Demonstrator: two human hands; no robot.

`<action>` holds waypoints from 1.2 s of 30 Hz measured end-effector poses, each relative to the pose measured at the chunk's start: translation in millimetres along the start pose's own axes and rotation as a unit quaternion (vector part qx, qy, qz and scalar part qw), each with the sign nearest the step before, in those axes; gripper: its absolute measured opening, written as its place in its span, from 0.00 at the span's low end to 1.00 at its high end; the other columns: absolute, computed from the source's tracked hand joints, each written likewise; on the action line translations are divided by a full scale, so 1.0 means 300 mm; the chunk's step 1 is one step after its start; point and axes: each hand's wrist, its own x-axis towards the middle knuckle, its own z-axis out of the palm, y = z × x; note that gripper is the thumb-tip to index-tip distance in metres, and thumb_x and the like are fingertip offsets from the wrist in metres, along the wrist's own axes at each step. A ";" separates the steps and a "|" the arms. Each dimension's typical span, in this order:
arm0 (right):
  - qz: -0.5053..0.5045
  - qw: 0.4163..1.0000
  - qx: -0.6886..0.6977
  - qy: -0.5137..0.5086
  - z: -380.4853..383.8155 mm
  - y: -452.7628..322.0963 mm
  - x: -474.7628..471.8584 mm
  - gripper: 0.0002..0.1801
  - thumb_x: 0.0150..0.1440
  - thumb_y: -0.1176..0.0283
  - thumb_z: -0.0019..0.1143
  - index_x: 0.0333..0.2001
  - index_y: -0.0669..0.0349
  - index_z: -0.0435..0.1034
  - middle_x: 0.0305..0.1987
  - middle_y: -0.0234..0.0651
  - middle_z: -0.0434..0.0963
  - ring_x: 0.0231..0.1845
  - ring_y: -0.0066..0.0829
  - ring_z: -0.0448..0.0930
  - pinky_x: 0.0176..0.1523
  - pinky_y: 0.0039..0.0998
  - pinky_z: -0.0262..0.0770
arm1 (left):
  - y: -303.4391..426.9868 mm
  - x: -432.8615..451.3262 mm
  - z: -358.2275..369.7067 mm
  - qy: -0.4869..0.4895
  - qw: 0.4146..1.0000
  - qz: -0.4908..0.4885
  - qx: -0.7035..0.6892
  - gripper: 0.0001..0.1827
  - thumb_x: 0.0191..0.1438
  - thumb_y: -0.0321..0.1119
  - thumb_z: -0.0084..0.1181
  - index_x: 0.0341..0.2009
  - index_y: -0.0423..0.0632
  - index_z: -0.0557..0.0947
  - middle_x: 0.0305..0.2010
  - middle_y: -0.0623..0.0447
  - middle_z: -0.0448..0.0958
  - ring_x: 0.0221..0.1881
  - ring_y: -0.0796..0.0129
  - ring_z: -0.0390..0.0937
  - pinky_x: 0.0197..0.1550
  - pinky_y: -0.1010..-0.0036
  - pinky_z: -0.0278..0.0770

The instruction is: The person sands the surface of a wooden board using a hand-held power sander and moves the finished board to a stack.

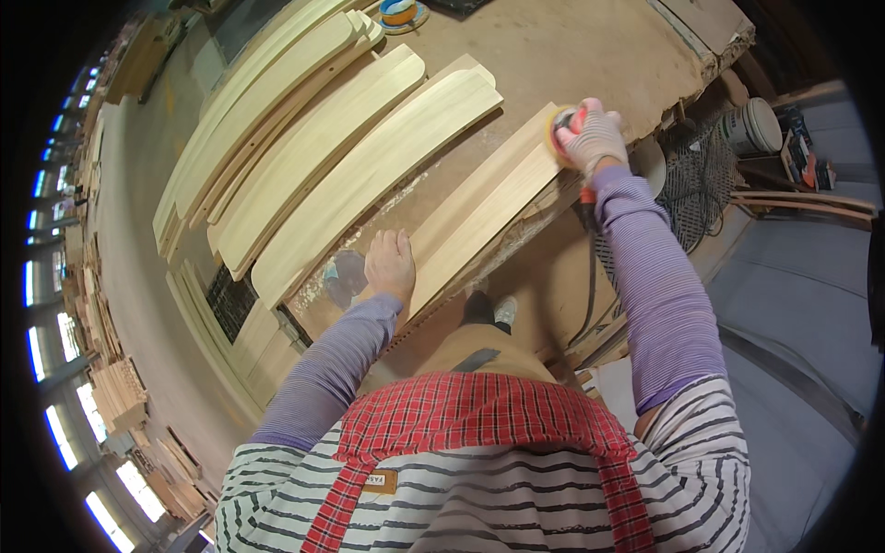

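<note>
My gloved right hand (600, 135) grips a pneumatic orbital sander (563, 131) with a yellowish pad. The sander is at the far right end of a pale wooden board (484, 207), which lies along the near edge of the workbench (553, 55). My bare left hand (389, 265) rests at the board's left end, its fingers curled; the palm side is hidden. A dark air hose (592, 276) hangs down from the sander past the bench edge.
Several curved wooden panels (380, 186) lie in rows across the bench beyond the board. An orange and blue round container (399, 12) stands at the back. To the right are a white bucket (753, 126) and black mesh (698, 186). Stacked timber (119, 394) lines the far left.
</note>
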 end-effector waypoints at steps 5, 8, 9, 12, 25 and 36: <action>-0.167 0.970 -0.091 -0.152 0.130 -0.285 -0.416 0.21 0.55 0.56 0.50 0.51 0.52 0.70 0.49 0.54 0.75 0.52 0.51 0.77 0.55 0.44 0.76 | -0.020 -0.004 -0.015 0.023 0.999 -0.030 -0.011 0.14 0.63 0.42 0.49 0.32 0.46 0.78 0.35 0.45 0.75 0.40 0.48 0.75 0.42 0.56 0.72; -0.265 0.916 -0.140 -0.267 0.103 -0.377 -0.609 0.21 0.56 0.58 0.55 0.52 0.53 0.70 0.54 0.50 0.72 0.54 0.51 0.78 0.57 0.47 0.75 | -0.097 -0.047 -0.061 0.047 0.997 0.014 -0.052 0.13 0.63 0.42 0.50 0.33 0.47 0.79 0.35 0.45 0.76 0.39 0.48 0.74 0.42 0.57 0.72; -0.274 0.915 -0.127 -0.268 0.127 -0.360 -0.623 0.22 0.56 0.57 0.56 0.52 0.53 0.70 0.54 0.50 0.72 0.54 0.50 0.78 0.57 0.47 0.75 | -0.143 -0.082 -0.096 0.058 0.998 0.009 -0.027 0.13 0.63 0.42 0.50 0.33 0.48 0.79 0.35 0.46 0.76 0.40 0.49 0.74 0.42 0.57 0.71; -0.205 0.951 -0.091 -0.213 0.098 -0.338 -0.525 0.24 0.52 0.56 0.55 0.49 0.57 0.70 0.48 0.54 0.74 0.52 0.51 0.76 0.56 0.43 0.76 | -0.284 -0.213 -0.173 0.055 0.987 -0.127 0.085 0.14 0.64 0.43 0.47 0.34 0.48 0.79 0.37 0.47 0.77 0.43 0.50 0.73 0.44 0.57 0.70; -0.140 0.987 -0.029 -0.069 0.151 -0.333 -0.266 0.30 0.51 0.53 0.60 0.52 0.61 0.68 0.48 0.56 0.73 0.50 0.54 0.76 0.55 0.44 0.74 | -0.315 -0.262 -0.208 0.020 0.985 -0.158 0.069 0.14 0.65 0.42 0.46 0.31 0.48 0.77 0.34 0.49 0.76 0.40 0.53 0.74 0.42 0.57 0.72; -0.274 0.953 -0.067 -0.109 0.276 -0.493 -0.468 0.23 0.48 0.58 0.64 0.44 0.59 0.70 0.42 0.52 0.73 0.43 0.48 0.75 0.48 0.44 0.76 | -0.335 -0.265 -0.179 0.075 0.984 -0.148 0.061 0.14 0.62 0.43 0.50 0.27 0.50 0.75 0.31 0.52 0.75 0.38 0.56 0.74 0.40 0.59 0.72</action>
